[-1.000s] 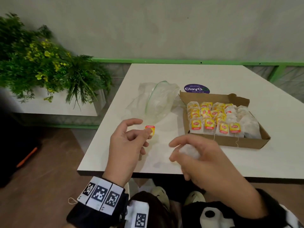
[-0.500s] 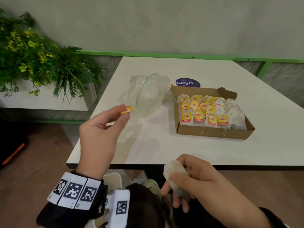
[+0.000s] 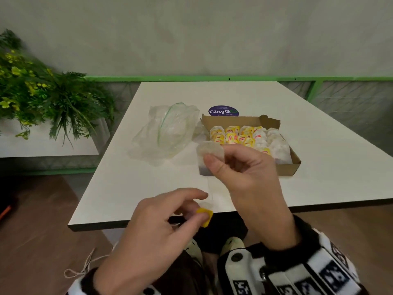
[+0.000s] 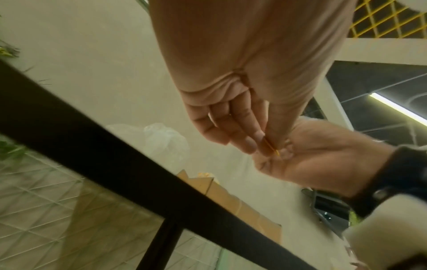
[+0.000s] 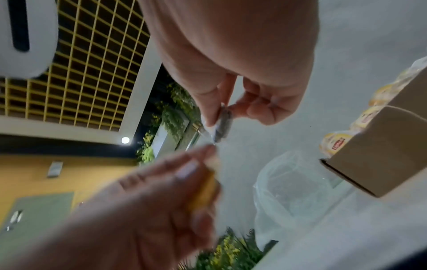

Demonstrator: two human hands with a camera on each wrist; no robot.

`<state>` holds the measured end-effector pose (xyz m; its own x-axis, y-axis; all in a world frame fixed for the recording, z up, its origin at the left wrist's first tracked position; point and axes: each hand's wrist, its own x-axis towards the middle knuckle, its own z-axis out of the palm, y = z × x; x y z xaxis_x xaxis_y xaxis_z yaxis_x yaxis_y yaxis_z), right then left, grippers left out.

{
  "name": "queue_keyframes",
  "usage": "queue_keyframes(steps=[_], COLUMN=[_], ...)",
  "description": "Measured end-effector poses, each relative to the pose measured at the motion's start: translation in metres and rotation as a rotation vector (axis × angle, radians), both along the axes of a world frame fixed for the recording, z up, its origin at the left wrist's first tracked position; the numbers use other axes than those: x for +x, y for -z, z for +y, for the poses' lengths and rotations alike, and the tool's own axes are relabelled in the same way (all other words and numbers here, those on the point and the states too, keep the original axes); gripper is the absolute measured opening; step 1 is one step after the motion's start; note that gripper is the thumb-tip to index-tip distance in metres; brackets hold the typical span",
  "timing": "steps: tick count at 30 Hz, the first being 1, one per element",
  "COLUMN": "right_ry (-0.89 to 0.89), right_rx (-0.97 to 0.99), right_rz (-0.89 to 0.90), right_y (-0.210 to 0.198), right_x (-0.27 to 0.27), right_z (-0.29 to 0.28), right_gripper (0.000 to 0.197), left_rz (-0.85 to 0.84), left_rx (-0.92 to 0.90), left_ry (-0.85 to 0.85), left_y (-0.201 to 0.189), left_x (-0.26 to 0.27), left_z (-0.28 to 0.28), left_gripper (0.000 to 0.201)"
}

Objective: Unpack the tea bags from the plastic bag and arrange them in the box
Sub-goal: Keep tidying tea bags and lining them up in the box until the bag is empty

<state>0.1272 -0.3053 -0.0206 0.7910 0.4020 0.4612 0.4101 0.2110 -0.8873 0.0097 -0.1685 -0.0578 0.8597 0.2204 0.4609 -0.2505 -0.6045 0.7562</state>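
White table [image 3: 319, 177] carries a cardboard box [image 3: 285, 169] of tea bags [image 3: 238, 137] beside a crumpled plastic bag [image 3: 170, 133]. Right hand [image 3: 251, 177] pinches one tea bag [image 3: 209, 152] above the table's near edge; left hand [image 3: 157, 228] pinches its yellow tag [image 3: 205, 216].

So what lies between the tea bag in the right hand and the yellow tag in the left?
Head view: only a thin string runs from tea bag to yellow tag, over bare table.

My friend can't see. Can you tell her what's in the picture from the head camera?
The right hand holds up a tea bag while the left hand pinches its yellow tag, above the near edge of a white table. Behind them sit a cardboard box filled with tea bags and a crumpled clear plastic bag.
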Motion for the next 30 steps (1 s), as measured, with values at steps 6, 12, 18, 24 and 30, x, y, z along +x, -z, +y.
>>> queue_keyframes(steps=[6,12,18,24,30], right_ry=[0.069,-0.164,-0.376,-0.418,-0.348], right_rx=[-0.25,-0.349,-0.145,-0.122,-0.082], right_rz=[-0.138,-0.001,0.29,0.27,0.299], right_y=[0.024,0.022,0.017,0.02,0.024], right_x=[0.007,0.001,-0.005,-0.012,-0.015], right_z=[-0.009,-0.018,-0.028,-0.03,-0.028], right_gripper=[0.017,0.016,0.01,0.016,0.032], left_rz=[-0.106,-0.013,-0.01,0.02,0.009], left_rx=[-0.191,-0.464,-0.483,-0.511,-0.564], left_ry=[0.032,0.13,0.042,-0.039,-0.017], left_y=[-0.034,-0.045,-0.045,-0.045,-0.047], left_x=[-0.008,0.003,0.016,0.028,0.03], left_z=[-0.002,0.012,0.007,0.001,-0.001], left_gripper=[0.01,0.031,0.016,0.019,0.025])
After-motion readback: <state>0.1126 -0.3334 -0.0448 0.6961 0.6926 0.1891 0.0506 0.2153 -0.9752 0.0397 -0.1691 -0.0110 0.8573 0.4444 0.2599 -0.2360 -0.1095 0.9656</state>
